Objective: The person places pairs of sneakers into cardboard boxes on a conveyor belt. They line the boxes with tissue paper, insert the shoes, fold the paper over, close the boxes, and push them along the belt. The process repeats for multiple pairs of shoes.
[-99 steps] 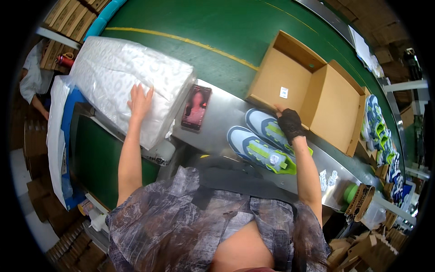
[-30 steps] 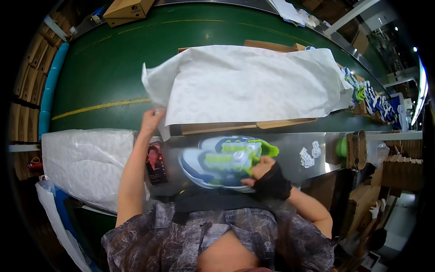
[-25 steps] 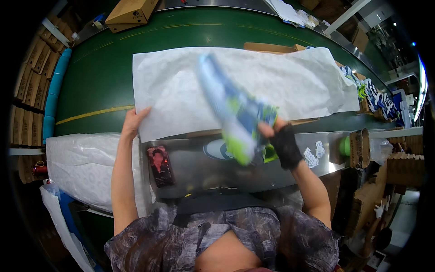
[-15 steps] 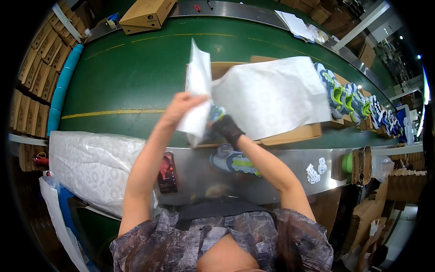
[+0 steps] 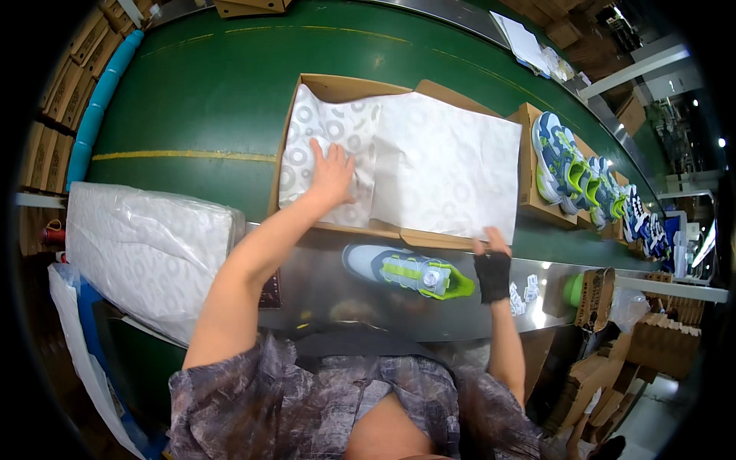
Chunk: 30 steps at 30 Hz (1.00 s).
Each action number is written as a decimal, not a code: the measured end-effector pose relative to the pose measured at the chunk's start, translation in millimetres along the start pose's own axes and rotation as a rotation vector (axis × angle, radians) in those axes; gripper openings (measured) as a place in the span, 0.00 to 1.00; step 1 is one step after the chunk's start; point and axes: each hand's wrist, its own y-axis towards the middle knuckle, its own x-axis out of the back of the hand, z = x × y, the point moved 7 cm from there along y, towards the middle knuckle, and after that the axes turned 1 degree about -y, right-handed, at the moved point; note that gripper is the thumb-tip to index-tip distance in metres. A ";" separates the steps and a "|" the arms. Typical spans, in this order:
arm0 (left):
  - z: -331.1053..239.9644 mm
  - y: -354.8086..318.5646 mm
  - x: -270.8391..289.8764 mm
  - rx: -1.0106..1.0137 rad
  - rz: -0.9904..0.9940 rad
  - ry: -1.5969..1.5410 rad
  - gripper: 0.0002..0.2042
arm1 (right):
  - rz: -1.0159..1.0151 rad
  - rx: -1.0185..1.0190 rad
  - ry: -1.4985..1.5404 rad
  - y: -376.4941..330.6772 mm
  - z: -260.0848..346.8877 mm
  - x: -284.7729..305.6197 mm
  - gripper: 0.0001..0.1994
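Note:
An open cardboard shoe box [image 5: 280, 172] lies on the green conveyor belt [image 5: 192, 100]. White patterned tissue paper [image 5: 429, 161] covers its inside and spills over the right half. My left hand [image 5: 331, 172] presses flat on the folded paper in the box's left part. My right hand [image 5: 491, 264], in a black fingerless glove, pinches the paper's lower right corner at the box's front edge. One blue, white and lime sneaker [image 5: 406, 270] lies on its side on the steel table [image 5: 322, 299], just left of my right hand.
A thick stack of wrapped tissue paper [image 5: 146, 253] lies at my left. Further boxes with matching sneakers [image 5: 567, 165] run along the belt to the right. Cardboard stacks [image 5: 629, 337] stand at the right, a green cup [image 5: 573, 290] on the table edge.
The sheet of paper went over the box, one sneaker was lifted into it, and the paper is now folded down flat. My left hand moved from the paper's left edge onto the box's inside.

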 end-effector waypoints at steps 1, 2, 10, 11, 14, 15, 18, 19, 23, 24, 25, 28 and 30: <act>9.6 -6.8 3.9 0.044 -0.067 0.004 0.36 | -0.223 -0.020 0.070 -0.2 25.5 34.8 0.15; 9.4 -13.2 13.8 0.016 -0.190 -0.067 0.36 | -0.306 -0.131 0.080 -21.3 9.0 45.0 0.13; -93.0 -121.7 73.2 -0.519 -0.211 -0.880 0.40 | 0.204 -0.947 1.193 -118.6 -12.0 -56.4 0.17; -93.8 -127.0 61.6 -0.414 -0.184 -0.784 0.41 | 0.304 -0.912 1.275 -104.3 10.6 -47.6 0.18; -70.8 -117.1 65.0 -0.196 0.019 -1.360 0.30 | 0.425 -0.525 1.289 -60.0 88.5 5.4 0.27; -60.0 -121.6 62.7 -0.134 0.021 -1.367 0.28 | 0.399 -0.417 1.374 -48.8 110.7 23.1 0.30; -43.3 -130.3 85.5 -0.037 0.010 -1.605 0.28 | 0.353 -0.258 1.303 -24.9 145.1 45.9 0.38; -38.5 -128.7 85.8 -0.069 -0.023 -1.574 0.28 | 0.324 -0.247 1.307 -21.9 148.2 45.3 0.39; -4.2 -113.1 82.6 0.187 -0.055 -1.864 0.26 | 0.368 -0.112 1.067 -19.2 144.3 31.1 0.37; 1.2 -101.9 73.0 0.277 -0.072 -1.987 0.26 | 0.443 -0.105 1.002 -20.7 141.5 24.3 0.34; 7.8 -87.6 64.7 0.369 -0.086 -2.108 0.26 | 0.516 -0.100 0.936 -23.5 137.7 15.0 0.31; 18.2 -31.6 42.3 0.558 -0.092 -2.179 0.31 | 0.512 -0.298 0.949 -51.3 103.4 -21.0 0.26; 18.1 1.0 4.7 0.664 -0.036 -2.197 0.32 | 0.554 -0.456 1.014 -64.9 86.2 -39.4 0.25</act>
